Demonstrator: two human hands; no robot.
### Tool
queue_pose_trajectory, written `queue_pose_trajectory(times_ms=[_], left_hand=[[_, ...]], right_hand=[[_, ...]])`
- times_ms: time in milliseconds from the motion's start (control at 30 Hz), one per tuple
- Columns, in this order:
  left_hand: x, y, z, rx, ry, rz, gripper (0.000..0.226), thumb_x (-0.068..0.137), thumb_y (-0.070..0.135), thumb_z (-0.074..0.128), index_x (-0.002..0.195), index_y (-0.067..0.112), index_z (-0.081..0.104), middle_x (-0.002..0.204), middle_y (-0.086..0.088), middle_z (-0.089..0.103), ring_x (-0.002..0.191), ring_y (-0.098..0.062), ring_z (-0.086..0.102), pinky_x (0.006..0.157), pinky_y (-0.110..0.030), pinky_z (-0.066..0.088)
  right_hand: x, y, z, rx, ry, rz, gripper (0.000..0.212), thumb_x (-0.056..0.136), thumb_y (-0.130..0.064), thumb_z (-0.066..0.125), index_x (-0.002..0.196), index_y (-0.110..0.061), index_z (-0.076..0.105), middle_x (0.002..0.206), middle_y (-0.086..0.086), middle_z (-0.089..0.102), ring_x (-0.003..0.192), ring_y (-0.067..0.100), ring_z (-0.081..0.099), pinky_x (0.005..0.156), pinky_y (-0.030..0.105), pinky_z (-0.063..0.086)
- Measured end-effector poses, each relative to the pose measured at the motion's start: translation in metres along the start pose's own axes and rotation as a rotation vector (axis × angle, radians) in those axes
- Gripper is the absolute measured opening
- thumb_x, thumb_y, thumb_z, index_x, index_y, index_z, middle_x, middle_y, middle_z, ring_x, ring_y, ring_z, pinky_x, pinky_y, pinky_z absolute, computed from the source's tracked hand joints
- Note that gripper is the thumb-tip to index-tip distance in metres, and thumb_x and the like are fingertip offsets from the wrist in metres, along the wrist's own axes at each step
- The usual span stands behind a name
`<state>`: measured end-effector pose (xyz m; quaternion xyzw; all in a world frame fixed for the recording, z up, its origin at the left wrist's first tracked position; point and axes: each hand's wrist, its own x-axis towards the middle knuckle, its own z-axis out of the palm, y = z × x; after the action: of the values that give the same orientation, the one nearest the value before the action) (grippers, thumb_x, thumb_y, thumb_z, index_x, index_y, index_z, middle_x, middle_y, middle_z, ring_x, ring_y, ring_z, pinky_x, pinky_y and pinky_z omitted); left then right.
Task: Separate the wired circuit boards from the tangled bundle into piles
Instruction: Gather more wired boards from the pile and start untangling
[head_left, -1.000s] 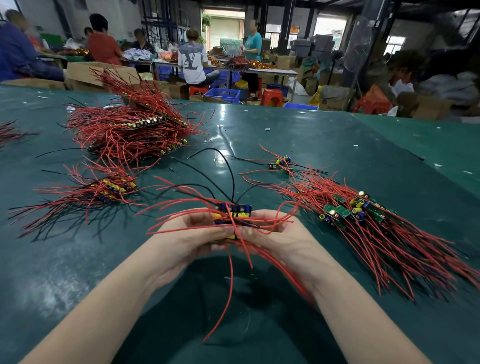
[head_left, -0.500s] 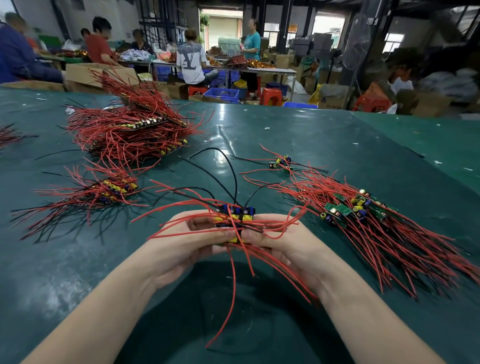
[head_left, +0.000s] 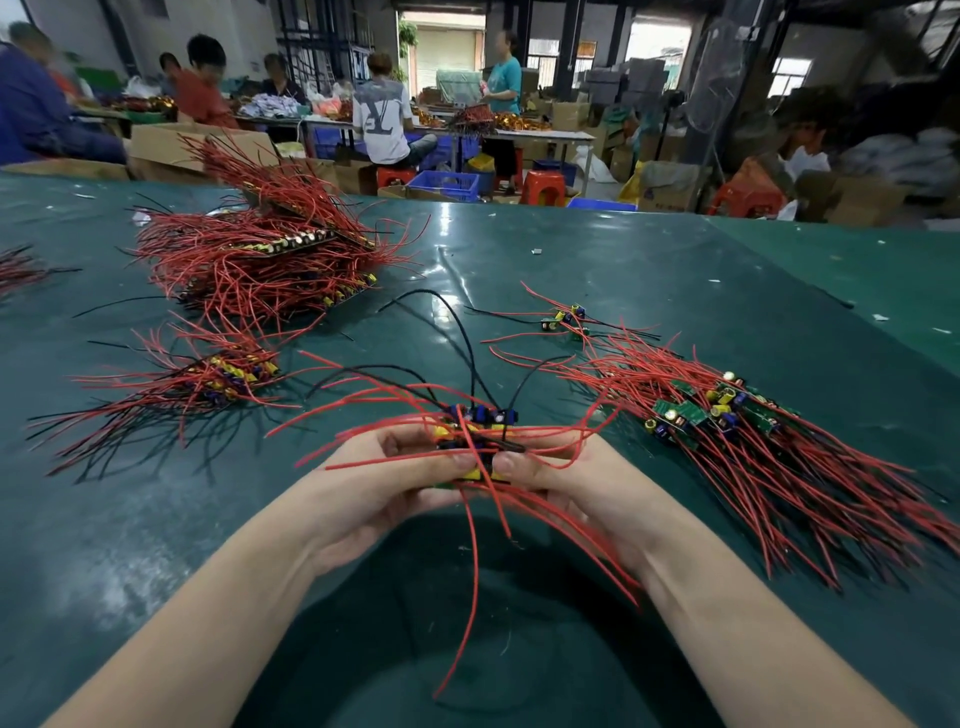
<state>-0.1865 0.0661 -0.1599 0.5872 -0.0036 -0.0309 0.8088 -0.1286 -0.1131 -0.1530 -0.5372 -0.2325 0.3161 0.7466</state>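
Single head view, looking forward-down, close over green table (head_left: 675, 291); workshop beyond.

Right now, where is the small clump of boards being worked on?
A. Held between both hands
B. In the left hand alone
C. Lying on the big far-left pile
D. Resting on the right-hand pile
A: the left hand and right hand both pinch the clump of boards above the table.
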Motion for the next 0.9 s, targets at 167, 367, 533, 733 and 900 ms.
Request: queue_pose_trajectory(times_ms=[167,367,533,733,900], left_hand=[[0.0,-0.001,0.0,-0.061,-0.014,0.019,0.016,0.064,0.006,0.069,0.071,0.016,0.079,0.081,-0.005,0.076,0.071,-0.014,0.073,0.059,-0.02,0.056],[0.002,-0.001,-0.004,-0.076,-0.08,-0.032,0.043,0.05,0.024,0.094,0.089,0.013,0.079,0.094,-0.009,0.075,0.082,-0.017,0.073,0.071,-0.024,0.057],[0.004,-0.002,-0.003,-0.141,-0.092,-0.087,0.025,0.06,0.014,0.087,0.084,0.012,0.079,0.091,-0.008,0.076,0.08,-0.016,0.073,0.071,-0.023,0.057],[0.002,0.0,-0.005,-0.206,-0.084,-0.08,0.049,0.042,0.025,0.097,0.084,0.009,0.079,0.089,-0.01,0.075,0.079,-0.018,0.073,0.07,-0.024,0.058],[0.014,0.012,-0.011,-0.402,0.406,0.015,0.022,0.084,0.005,0.06,0.066,0.007,0.072,0.064,-0.006,0.071,0.058,-0.012,0.07,0.052,-0.019,0.055]], right_hand=[[-0.001,-0.003,0.001,0.016,-0.05,0.015,0.023,0.075,-0.007,0.065,0.087,-0.02,0.08,0.082,-0.002,0.076,0.074,0.007,0.071,0.069,0.016,0.054],[0.001,-0.001,-0.003,0.095,-0.022,0.09,0.031,0.072,-0.006,0.068,0.103,-0.006,0.073,0.084,0.005,0.074,0.069,0.01,0.069,0.062,0.018,0.053],[0.002,-0.001,-0.004,0.203,0.022,0.176,0.029,0.07,-0.005,0.068,0.098,-0.004,0.073,0.082,0.007,0.074,0.064,0.011,0.069,0.056,0.017,0.054],[0.002,-0.001,-0.007,0.222,0.023,0.188,0.035,0.066,-0.005,0.075,0.101,-0.003,0.071,0.083,0.011,0.074,0.067,0.017,0.071,0.056,0.02,0.055],[0.006,-0.005,-0.013,0.232,0.105,0.092,0.014,0.072,-0.011,0.069,0.084,-0.01,0.077,0.072,0.003,0.071,0.065,0.012,0.069,0.06,0.017,0.055]])
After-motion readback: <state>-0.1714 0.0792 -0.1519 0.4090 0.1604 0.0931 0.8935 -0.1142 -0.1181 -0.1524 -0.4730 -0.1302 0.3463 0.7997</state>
